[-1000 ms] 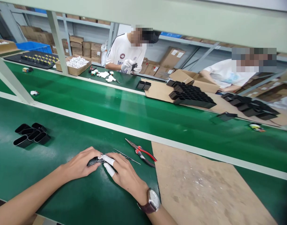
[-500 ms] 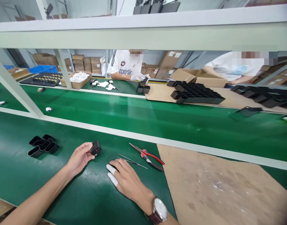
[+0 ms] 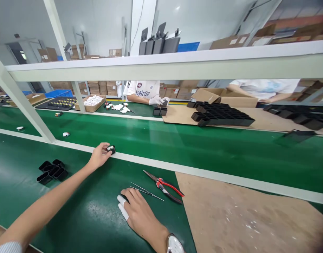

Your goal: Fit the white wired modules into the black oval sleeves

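Observation:
My left hand (image 3: 100, 155) reaches forward to the white strip at the edge of the green conveyor belt (image 3: 177, 140), fingers closed round a small black part (image 3: 111, 149). My right hand (image 3: 137, 214) rests flat on the green mat, palm down, with white finger cots on two fingertips and a watch at the wrist. It holds nothing. Thin tweezers (image 3: 147, 191) lie just beyond its fingers, and red-handled pliers (image 3: 163, 184) lie to their right.
A cluster of black oval housings (image 3: 52, 171) sits at the left on the mat. A brown cardboard sheet (image 3: 243, 218) covers the bench at the right. Across the belt, two people work beside rows of black housings (image 3: 221, 115) and a box of white parts (image 3: 92, 102).
My left hand lifted the black part away from my right hand and carried it forward to the belt's edge. My right hand stayed on the mat. The camera tilted upward.

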Available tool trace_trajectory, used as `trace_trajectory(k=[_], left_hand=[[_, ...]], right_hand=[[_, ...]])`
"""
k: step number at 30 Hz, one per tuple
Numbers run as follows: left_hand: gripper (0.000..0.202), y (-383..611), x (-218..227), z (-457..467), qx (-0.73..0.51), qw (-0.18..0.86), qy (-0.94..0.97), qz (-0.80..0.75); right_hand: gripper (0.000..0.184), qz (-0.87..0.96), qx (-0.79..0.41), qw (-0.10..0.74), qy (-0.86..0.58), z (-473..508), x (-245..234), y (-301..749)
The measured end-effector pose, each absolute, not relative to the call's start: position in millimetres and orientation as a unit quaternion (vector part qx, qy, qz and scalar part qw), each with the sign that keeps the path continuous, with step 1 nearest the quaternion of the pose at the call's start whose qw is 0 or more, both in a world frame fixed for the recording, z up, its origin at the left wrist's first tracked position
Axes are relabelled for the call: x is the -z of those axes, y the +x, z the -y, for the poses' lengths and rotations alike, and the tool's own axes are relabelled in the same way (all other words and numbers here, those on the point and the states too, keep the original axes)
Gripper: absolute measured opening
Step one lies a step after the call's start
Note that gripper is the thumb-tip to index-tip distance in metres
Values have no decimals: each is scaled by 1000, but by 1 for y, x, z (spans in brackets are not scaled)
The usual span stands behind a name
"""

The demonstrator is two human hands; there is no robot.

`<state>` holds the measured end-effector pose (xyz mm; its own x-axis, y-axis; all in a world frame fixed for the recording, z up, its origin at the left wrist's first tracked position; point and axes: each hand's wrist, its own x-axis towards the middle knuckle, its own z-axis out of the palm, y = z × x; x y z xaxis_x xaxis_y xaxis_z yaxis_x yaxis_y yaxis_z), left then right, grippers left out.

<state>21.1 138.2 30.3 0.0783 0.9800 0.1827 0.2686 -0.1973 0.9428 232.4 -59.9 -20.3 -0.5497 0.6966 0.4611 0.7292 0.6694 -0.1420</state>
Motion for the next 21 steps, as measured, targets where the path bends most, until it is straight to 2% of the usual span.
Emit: trace_trajectory(k=[5,11,14,17,19,21], left_hand=[[49,31,-30,-194,-438,253,660,-555],[73,16,-15,-129,-375,147,755,-518],[63,-25,-28,-80,-344,99,790,-498],[37,-91,-45,-46,-330,29,783,-526],[24,-136,-49,-32,-281,-83,773,-562],[23,-173,-47,-21,-231,-146,762,-587]], right_hand=[[37,879,19,257,-401,60,29,237],[36,876,10,282,-391,59,39,241],[36,872,5,313,-376,58,40,241],[32,861,-31,361,-358,54,27,239],[27,845,-111,394,-343,50,4,240],[18,819,-217,422,-322,48,-29,247]])
